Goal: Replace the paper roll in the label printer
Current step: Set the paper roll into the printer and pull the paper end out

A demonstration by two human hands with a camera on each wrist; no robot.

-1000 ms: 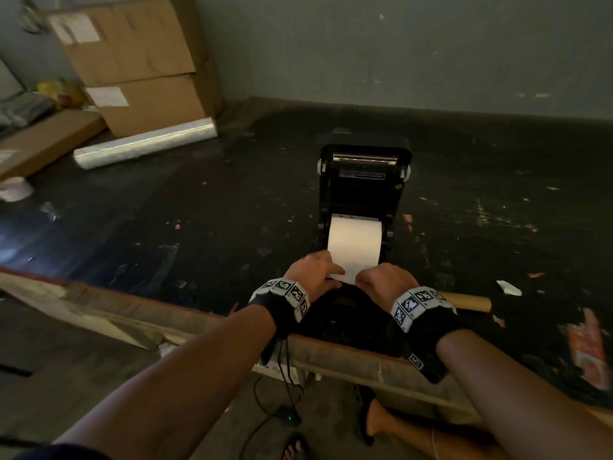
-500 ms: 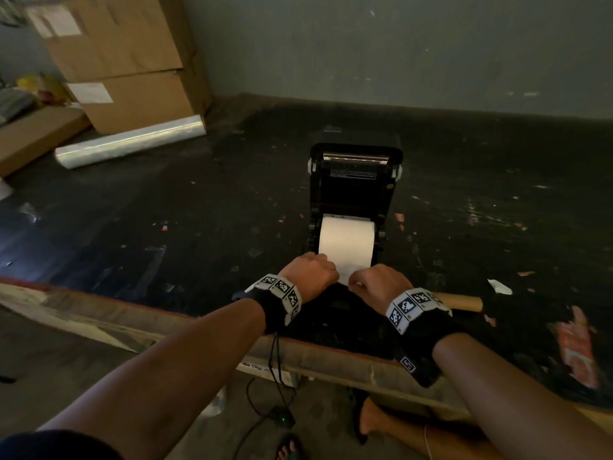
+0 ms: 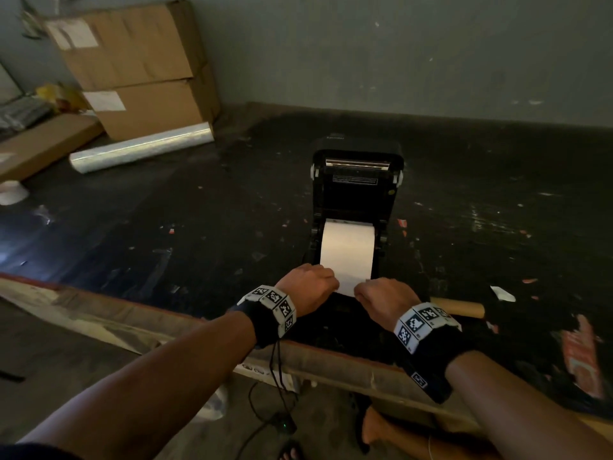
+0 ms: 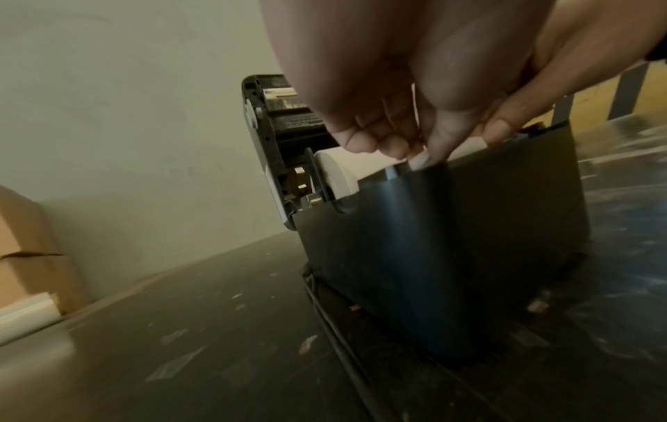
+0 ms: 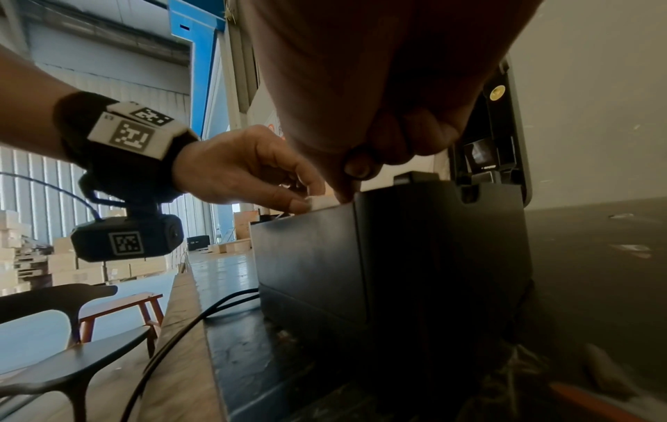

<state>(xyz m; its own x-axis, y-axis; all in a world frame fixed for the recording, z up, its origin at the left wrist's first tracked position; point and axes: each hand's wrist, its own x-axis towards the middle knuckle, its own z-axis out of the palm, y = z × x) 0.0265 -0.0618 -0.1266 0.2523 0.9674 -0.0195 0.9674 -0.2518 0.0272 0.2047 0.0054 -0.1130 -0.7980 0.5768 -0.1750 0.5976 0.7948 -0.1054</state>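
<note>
The black label printer [image 3: 356,190] stands on the dark table with its lid tilted up and back. A white paper roll [image 3: 346,249] sits in its bay, with a strip of paper pulled toward me over the front edge. My left hand [image 3: 310,285] pinches the strip's left corner and my right hand [image 3: 381,295] pinches its right corner. In the left wrist view the roll [image 4: 339,174] sits between the holders and my fingertips [image 4: 429,154] pinch the paper at the printer's front wall [image 4: 451,242]. The right wrist view shows both hands at the paper end [image 5: 319,202].
Cardboard boxes [image 3: 132,68] and a roll of clear film [image 3: 142,147] lie at the back left. A cardboard core [image 3: 461,307] lies right of my right wrist. A black cable [image 5: 187,325] runs from the printer along the table edge. Paper scraps dot the table.
Both hands have stayed on the paper's end at the printer's front. The strip reaches slightly farther toward me. The view has shifted a little.
</note>
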